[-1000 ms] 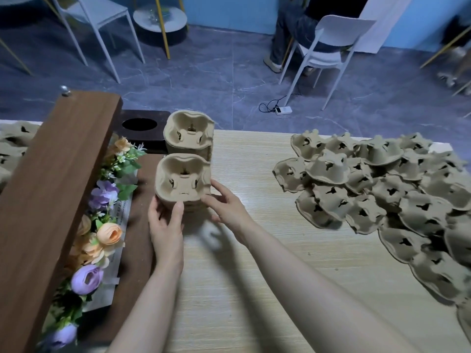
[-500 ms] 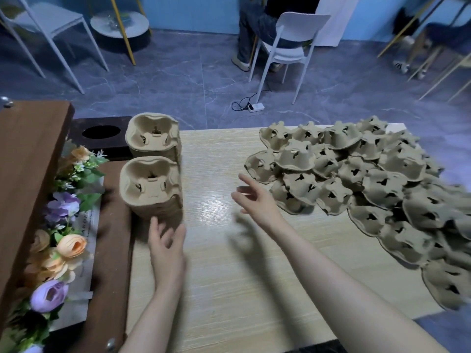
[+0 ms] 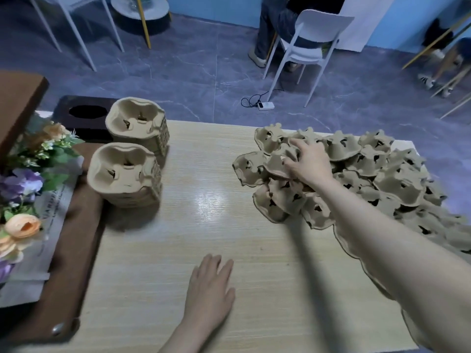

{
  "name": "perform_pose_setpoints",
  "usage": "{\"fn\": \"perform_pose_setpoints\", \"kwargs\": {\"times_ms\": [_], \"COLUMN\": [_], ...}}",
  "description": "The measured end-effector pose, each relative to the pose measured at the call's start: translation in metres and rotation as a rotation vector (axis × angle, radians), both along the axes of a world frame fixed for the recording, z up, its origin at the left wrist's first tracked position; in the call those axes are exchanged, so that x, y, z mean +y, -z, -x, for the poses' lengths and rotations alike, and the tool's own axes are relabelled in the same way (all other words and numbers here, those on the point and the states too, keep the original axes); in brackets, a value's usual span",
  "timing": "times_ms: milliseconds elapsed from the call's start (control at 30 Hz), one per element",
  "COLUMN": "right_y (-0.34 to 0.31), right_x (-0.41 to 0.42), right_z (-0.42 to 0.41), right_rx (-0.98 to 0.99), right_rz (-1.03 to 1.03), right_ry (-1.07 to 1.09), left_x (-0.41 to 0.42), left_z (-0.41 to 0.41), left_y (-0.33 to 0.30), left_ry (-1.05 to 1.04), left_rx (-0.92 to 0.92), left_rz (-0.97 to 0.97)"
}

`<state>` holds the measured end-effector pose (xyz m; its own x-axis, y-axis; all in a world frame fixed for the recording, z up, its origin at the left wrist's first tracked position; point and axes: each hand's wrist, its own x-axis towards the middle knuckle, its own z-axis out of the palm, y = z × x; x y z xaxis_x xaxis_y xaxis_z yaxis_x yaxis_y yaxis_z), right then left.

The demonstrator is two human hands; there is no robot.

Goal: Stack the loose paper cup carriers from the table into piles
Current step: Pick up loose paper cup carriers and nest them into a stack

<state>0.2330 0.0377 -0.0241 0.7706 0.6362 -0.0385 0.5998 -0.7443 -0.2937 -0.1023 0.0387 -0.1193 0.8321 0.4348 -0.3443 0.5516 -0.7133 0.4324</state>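
The right hand (image 3: pixel 307 163) reaches across to the heap of loose cup carriers (image 3: pixel 377 179) on the right side of the tabletop (image 3: pixel 204 238), its fingers curled over one upturned carrier (image 3: pixel 276 164) at the heap's near-left edge. The left hand (image 3: pixel 210 289) lies flat on the wood near the front edge, fingers straight and holding nothing.

Two finished piles stand at the left: the near pile (image 3: pixel 126 174) and the far pile (image 3: pixel 139 126), touching or almost touching each other, both close to the tabletop's left edge beside a brown board (image 3: pixel 63 263). Between these piles and the heap runs a broad bare strip of pale wood. The heap spreads to the right edge and nearly to the far edge.

Flowers (image 3: pixel 23 189) lie along the left, on the board. Beyond the tabletop is a grey tiled floor (image 3: pixel 178 72), a white chair (image 3: pixel 308 44) with a seated person (image 3: pixel 277 19) behind it, and a power strip (image 3: pixel 265 105).
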Motion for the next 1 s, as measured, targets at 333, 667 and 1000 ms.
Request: {"fn": "perform_pose_setpoints", "kwargs": {"times_ms": [333, 667, 1000], "right_y": [0.011, -0.013, 0.008], "right_x": [-0.006, -0.055, -0.141], "right_z": [-0.034, -0.002, 0.111], "right_rx": [0.082, 0.171, 0.271], "right_rz": [0.123, -0.339, -0.490], "right_ry": [-0.128, -0.013, -0.015], "left_x": [-0.021, -0.014, -0.022], "left_z": [-0.001, -0.018, -0.114], "left_y": [0.024, 0.007, -0.094], "left_ry": [-0.044, -0.084, -0.792], "left_rx": [0.005, 0.062, -0.421], "left_rz": [-0.195, -0.076, 1.566]}}
